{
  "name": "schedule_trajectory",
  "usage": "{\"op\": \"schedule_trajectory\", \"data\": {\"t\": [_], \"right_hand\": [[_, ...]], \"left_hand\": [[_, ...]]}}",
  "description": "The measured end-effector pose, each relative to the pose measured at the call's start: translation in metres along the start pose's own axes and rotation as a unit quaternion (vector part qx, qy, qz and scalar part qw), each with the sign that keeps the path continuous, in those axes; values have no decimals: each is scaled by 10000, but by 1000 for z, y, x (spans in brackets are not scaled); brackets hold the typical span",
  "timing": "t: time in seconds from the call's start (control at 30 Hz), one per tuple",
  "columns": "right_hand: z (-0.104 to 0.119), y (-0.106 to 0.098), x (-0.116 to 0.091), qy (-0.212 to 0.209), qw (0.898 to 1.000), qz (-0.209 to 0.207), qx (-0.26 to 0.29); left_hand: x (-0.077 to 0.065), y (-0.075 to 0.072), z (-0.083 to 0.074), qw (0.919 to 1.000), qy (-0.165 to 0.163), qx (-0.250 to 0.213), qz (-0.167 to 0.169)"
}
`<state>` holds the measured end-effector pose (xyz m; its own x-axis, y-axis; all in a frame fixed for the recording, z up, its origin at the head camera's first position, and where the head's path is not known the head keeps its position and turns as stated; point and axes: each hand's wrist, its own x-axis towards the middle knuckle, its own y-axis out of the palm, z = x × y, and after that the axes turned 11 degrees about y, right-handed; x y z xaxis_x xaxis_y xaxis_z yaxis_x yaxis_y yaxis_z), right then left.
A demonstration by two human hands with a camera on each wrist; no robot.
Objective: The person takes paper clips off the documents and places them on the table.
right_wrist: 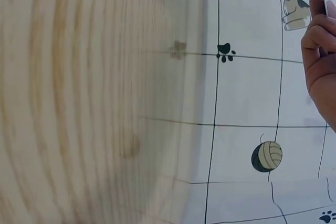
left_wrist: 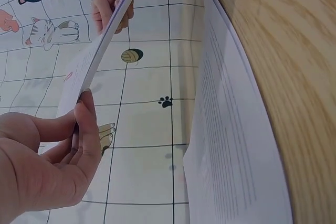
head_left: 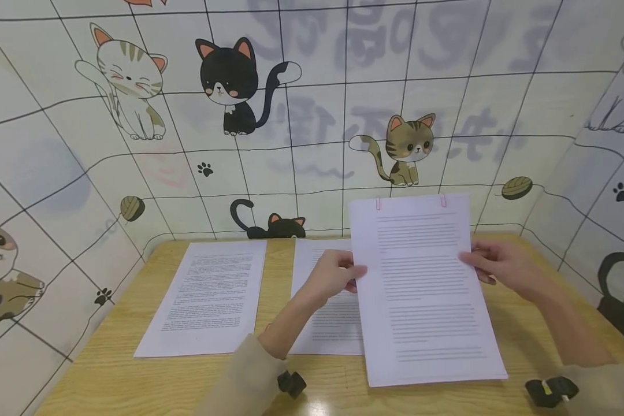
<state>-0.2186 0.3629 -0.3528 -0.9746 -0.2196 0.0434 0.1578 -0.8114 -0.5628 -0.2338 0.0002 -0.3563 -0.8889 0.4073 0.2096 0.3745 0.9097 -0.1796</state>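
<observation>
A stack of printed paper (head_left: 426,289) is held up above the table, tilted toward the head camera. Two pink paper clips, the left paper clip (head_left: 378,203) and the right paper clip (head_left: 444,200), sit on its top edge. My left hand (head_left: 335,274) pinches the stack's left edge between thumb and fingers. On the opposite edge, my right hand (head_left: 504,268) pinches it the same way. The left wrist view shows the left hand (left_wrist: 58,156) gripping the sheets side-on. Only part of the right hand (right_wrist: 321,61) appears in the right wrist view, at its edge.
Two more printed stacks lie on the wooden table (head_left: 104,370): a left stack (head_left: 208,297) and a middle stack (head_left: 327,329), partly covered by the left hand and the raised paper. A cat-patterned wall covering (head_left: 312,162) surrounds the table's back and sides.
</observation>
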Motion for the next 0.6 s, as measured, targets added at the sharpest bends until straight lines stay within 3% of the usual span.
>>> {"op": "schedule_trajectory", "data": {"t": [0.4, 0.6], "right_hand": [[21, 25, 7, -175, 9968, 630, 464], [30, 38, 8, -309, 9935, 844, 697]], "left_hand": [[-21, -39, -3, 9989, 295, 320, 182], [-31, -52, -3, 9979, 216, 547, 271]]}}
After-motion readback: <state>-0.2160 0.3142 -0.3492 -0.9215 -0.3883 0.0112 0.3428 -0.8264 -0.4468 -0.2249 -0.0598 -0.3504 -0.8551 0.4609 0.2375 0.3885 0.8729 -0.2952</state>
